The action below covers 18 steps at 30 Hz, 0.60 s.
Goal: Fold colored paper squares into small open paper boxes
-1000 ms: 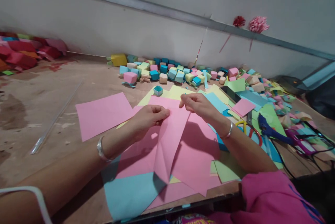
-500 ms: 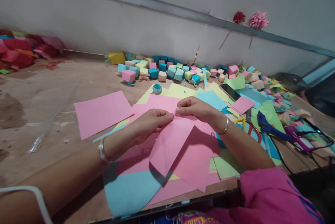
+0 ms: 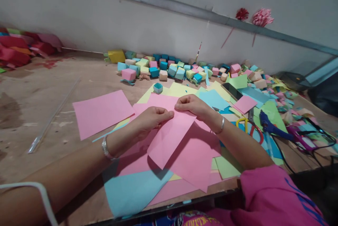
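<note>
A piece of pink paper [image 3: 169, 141] is held up at a slant above a pile of coloured sheets. My left hand [image 3: 151, 120] pinches its left edge between thumb and fingers. On the upper edge, my right hand [image 3: 191, 106] has a similar pinch, close to the left one. Beneath lie more pink sheets [image 3: 195, 162], a light blue sheet [image 3: 134, 190] and green sheets [image 3: 229, 162]. A separate pink sheet [image 3: 102, 113] rests on the table left of my hands. Just beyond them stands a small open blue paper box [image 3: 158, 88].
Many folded paper cubes [image 3: 163, 65] line the wall. To the right are scissors [image 3: 249, 127], a blue glue gun [image 3: 273, 127], a phone [image 3: 232, 91] and dark cables. A clear ruler-like strip [image 3: 52, 118] lies left. Red paper shapes [image 3: 23, 49] are heaped far left.
Both hands have shifted slightly with the pink paper, whose lower corner sits a little higher. The pinches look the same, and the view has moved slightly.
</note>
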Tool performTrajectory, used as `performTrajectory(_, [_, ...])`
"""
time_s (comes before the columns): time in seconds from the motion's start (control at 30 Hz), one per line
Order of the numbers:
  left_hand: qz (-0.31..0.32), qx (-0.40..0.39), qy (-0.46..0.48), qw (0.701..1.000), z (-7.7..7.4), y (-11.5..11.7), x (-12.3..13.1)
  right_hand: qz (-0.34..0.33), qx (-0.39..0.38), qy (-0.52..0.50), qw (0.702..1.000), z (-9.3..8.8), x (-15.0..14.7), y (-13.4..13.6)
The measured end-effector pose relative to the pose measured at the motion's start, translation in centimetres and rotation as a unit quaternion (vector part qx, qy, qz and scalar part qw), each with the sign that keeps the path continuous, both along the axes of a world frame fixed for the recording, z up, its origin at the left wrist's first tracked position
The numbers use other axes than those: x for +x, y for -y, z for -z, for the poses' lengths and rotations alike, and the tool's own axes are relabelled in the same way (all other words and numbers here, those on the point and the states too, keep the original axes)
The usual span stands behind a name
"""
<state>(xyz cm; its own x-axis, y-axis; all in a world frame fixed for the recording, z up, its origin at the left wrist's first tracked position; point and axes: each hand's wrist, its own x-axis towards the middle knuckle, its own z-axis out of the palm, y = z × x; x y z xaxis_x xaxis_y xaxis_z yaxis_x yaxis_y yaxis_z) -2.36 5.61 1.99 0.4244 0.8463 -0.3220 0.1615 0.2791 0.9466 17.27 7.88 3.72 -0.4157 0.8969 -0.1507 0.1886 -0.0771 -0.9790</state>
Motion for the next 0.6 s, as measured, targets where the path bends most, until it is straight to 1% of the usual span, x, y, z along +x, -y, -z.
performTrajectory(0.1, [0.0,-0.005,-0.007,1.0,0.0,-0.3,-0.1,0.016,-0.018,-0.006,1.0,0.1,0.5,-0.5])
performTrajectory(0.17, [-0.004,-0.011,-0.016,1.0,0.0,-0.5,-0.3,0.047,-0.025,-0.013,0.998,0.2,1.1,-1.0])
performTrajectory(0.23, [-0.012,-0.01,-0.021,1.0,-0.1,-0.8,-0.5,0.087,-0.015,-0.019,0.996,0.3,1.9,-1.8])
performTrajectory(0.3, [-0.021,0.003,-0.029,0.999,-0.2,-1.1,-0.7,0.109,0.005,-0.016,0.994,0.6,2.8,-2.6])
performTrajectory(0.43, [-0.009,0.047,-0.093,0.995,-0.2,-2.0,-1.0,0.107,0.024,0.002,0.994,1.7,4.0,-3.9])
performTrajectory(0.6, [0.007,0.079,-0.159,0.984,0.3,-3.3,-1.9,0.087,0.064,0.035,0.994,2.9,4.2,-4.3])
